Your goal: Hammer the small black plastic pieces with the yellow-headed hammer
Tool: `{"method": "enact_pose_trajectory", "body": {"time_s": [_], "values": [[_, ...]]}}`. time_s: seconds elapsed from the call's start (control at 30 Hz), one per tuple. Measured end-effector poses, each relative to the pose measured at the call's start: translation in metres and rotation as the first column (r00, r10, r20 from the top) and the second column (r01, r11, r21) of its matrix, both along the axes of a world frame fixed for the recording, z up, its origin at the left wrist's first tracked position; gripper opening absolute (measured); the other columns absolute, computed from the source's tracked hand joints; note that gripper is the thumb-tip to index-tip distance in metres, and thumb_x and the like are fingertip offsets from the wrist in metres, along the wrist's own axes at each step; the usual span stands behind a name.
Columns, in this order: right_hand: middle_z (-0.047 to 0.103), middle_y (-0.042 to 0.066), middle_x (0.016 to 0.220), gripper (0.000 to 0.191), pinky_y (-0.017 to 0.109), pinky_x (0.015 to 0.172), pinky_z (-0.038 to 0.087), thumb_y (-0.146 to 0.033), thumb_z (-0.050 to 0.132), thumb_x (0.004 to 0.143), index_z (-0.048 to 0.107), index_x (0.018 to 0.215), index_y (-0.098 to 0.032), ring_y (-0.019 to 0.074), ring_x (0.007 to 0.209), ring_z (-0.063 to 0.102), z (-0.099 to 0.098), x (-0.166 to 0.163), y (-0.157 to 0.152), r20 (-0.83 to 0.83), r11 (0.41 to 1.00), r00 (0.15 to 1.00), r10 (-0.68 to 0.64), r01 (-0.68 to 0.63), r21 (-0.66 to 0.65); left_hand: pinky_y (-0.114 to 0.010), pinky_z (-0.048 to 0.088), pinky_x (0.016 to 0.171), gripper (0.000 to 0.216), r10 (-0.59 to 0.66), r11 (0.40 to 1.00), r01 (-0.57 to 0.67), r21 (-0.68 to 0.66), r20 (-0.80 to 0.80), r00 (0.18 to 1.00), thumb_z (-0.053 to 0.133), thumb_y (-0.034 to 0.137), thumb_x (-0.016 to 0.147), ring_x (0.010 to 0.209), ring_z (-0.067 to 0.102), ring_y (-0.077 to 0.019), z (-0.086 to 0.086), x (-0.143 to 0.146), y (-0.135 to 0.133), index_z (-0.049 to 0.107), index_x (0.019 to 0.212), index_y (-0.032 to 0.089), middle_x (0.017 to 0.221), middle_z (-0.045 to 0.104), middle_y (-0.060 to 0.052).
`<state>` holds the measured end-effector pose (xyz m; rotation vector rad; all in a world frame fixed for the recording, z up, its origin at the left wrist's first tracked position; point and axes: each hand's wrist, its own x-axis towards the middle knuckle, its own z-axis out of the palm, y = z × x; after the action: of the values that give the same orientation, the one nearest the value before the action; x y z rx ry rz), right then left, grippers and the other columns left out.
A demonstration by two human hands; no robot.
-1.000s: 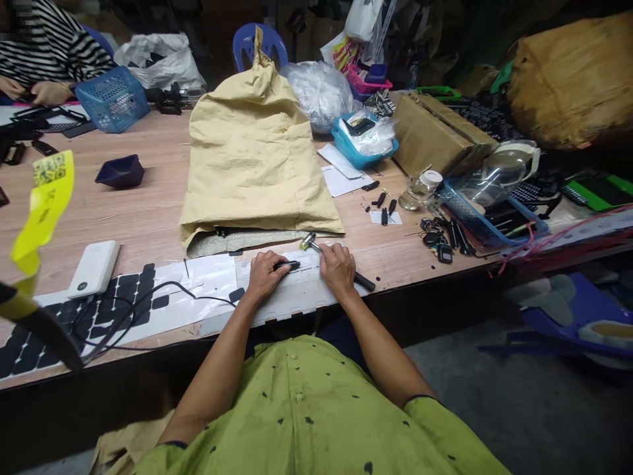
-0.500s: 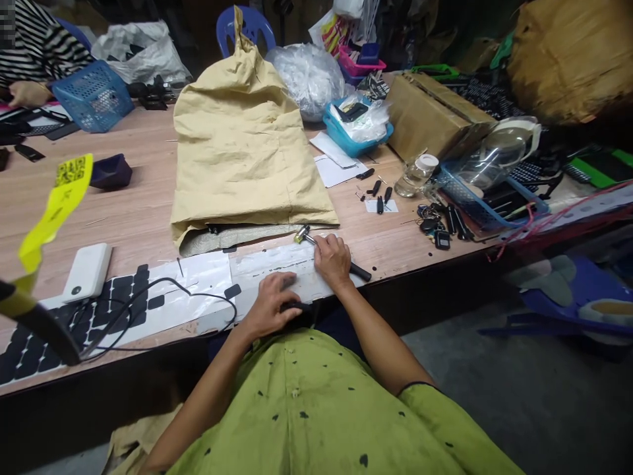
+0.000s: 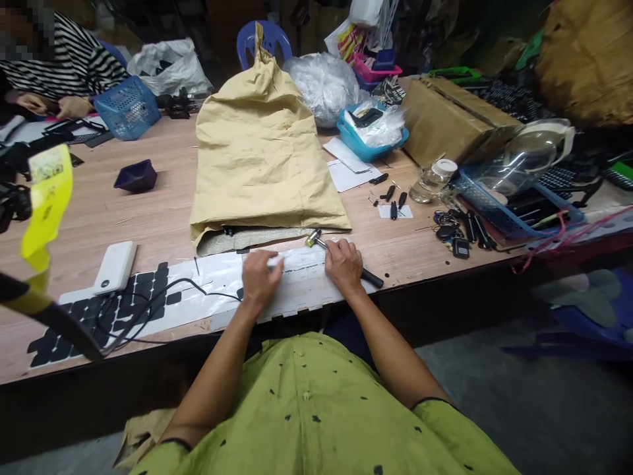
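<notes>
My left hand (image 3: pixel 260 274) rests with its fingers curled on a long white strip (image 3: pixel 301 284) at the near table edge; what its fingertips pinch is too small to name. My right hand (image 3: pixel 343 264) lies on the strip's right end, closed round a small hammer (image 3: pixel 368 278) with a black handle. The hammer's metal head (image 3: pixel 311 239) points toward the tan sack (image 3: pixel 267 152), which lies just behind both hands.
A white power bank (image 3: pixel 115 266) with a black cable (image 3: pixel 148 300) sits left on a sheet of black pads (image 3: pixel 74 326). Right of the hands are small black parts (image 3: pixel 390 198), a glass jar (image 3: pixel 432 181) and a cardboard box (image 3: pixel 445 119). A person in stripes (image 3: pixel 64 59) works far left.
My left hand drew a black piece back to the table edge, then returned onto the white strip. My right hand stayed on the hammer.
</notes>
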<state>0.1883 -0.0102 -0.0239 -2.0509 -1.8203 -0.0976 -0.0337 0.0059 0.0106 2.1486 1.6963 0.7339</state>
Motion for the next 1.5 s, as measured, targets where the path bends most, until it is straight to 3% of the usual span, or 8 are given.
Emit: {"method": "enact_pose_trajectory", "body": {"time_s": [0.1, 0.17, 0.37, 0.6, 0.73, 0.9, 1.07, 1.5], "values": [[0.060, 0.010, 0.097, 0.030, 0.034, 0.073, 0.033, -0.019, 0.051, 0.095, 0.071, 0.117, -0.024, 0.0261, 0.094, 0.047, 0.000, 0.000, 0.000, -0.001, 1.000, 1.000, 0.004, -0.004, 0.015, -0.050, 0.049, 0.094, 0.021, 0.460, 0.888, -0.460, 0.012, 0.000, 0.888, 0.056, 0.034, 0.090, 0.102, 0.060, -0.0336, 0.005, -0.021, 0.050, 0.070, 0.097, 0.020, 0.100, 0.069, -0.013], [0.060, 0.010, 0.097, 0.030, 0.034, 0.073, 0.033, -0.019, 0.052, 0.095, 0.071, 0.117, -0.024, 0.0260, 0.094, 0.047, 0.000, -0.001, 0.000, 0.004, 1.000, 1.000, 0.001, -0.001, 0.007, -0.052, 0.050, 0.093, 0.021, 0.617, 0.787, -0.617, -0.010, -0.004, 0.787, 0.059, 0.033, 0.087, 0.107, 0.059, -0.0368, 0.005, -0.031, 0.074, 0.070, 0.099, 0.019, 0.105, 0.066, -0.015], [0.060, 0.010, 0.097, 0.029, 0.034, 0.074, 0.033, -0.019, 0.052, 0.095, 0.071, 0.116, -0.023, 0.0257, 0.094, 0.048, 0.005, -0.002, 0.000, 0.014, 1.000, 1.000, -0.003, 0.004, -0.019, -0.063, 0.046, 0.095, 0.024, 0.676, 0.729, -0.678, -0.096, -0.063, 0.735, 0.064, 0.032, 0.081, 0.119, 0.053, -0.0474, 0.006, -0.036, 0.104, 0.069, 0.099, 0.017, 0.118, 0.062, -0.023], [0.061, 0.010, 0.097, 0.028, 0.034, 0.075, 0.033, -0.020, 0.051, 0.096, 0.072, 0.115, -0.023, 0.0256, 0.093, 0.049, 0.007, -0.003, 0.001, 0.026, 1.000, 1.000, -0.003, 0.004, -0.024, -0.060, 0.046, 0.094, 0.021, 0.684, 0.699, -0.698, -0.154, -0.141, 0.716, 0.066, 0.030, 0.080, 0.115, 0.059, -0.0448, 0.013, -0.041, 0.099, 0.074, 0.094, 0.017, 0.112, 0.069, -0.022], [0.061, 0.010, 0.096, 0.028, 0.034, 0.074, 0.032, -0.020, 0.051, 0.096, 0.071, 0.115, -0.023, 0.0254, 0.093, 0.048, 0.006, -0.004, 0.001, 0.040, 1.000, 0.999, -0.010, 0.011, -0.020, -0.057, 0.046, 0.093, 0.019, 0.565, 0.802, -0.587, -0.108, -0.179, 0.805, 0.068, 0.036, 0.079, 0.108, 0.060, -0.0419, 0.017, -0.040, 0.067, 0.076, 0.086, 0.020, 0.096, 0.073, -0.016], [0.061, 0.009, 0.097, 0.028, 0.033, 0.073, 0.032, -0.020, 0.052, 0.095, 0.072, 0.116, -0.023, 0.0252, 0.093, 0.048, 0.005, -0.003, 0.002, 0.052, 1.000, 0.999, -0.011, 0.011, -0.010, -0.045, 0.047, 0.086, 0.019, 0.125, 0.985, -0.139, -0.102, -0.135, 0.983, 0.070, 0.041, 0.083, 0.095, 0.060, -0.0312, 0.011, -0.009, 0.025, 0.077, 0.087, 0.024, 0.088, 0.072, -0.008], [0.061, 0.009, 0.096, 0.028, 0.033, 0.073, 0.032, -0.020, 0.053, 0.096, 0.072, 0.116, -0.023, 0.0248, 0.093, 0.048, 0.004, -0.004, 0.001, 0.063, 1.000, 0.998, -0.011, 0.011, -0.008, -0.040, 0.045, 0.087, 0.013, -0.153, 0.987, 0.149, -0.063, -0.063, 0.986, 0.070, 0.030, 0.085, 0.094, 0.059, -0.0267, -0.011, 0.018, 0.014, 0.077, 0.095, 0.025, 0.090, 0.071, -0.006], [0.070, 0.006, 0.101, 0.036, 0.030, 0.085, 0.050, -0.020, 0.047, 0.098, 0.073, 0.123, -0.026, 0.0208, 0.095, 0.064, 0.016, 0.009, -0.016, -0.283, 0.982, 0.949, 0.141, -0.099, 0.158, -0.041, 0.043, 0.087, 0.020, -0.195, 0.981, 0.195, -0.023, 0.005, 0.981, 0.069, 0.034, 0.088, 0.093, 0.055, -0.0257, -0.032, 0.021, 0.017, 0.078, 0.104, 0.028, 0.091, 0.069, -0.005]]}}
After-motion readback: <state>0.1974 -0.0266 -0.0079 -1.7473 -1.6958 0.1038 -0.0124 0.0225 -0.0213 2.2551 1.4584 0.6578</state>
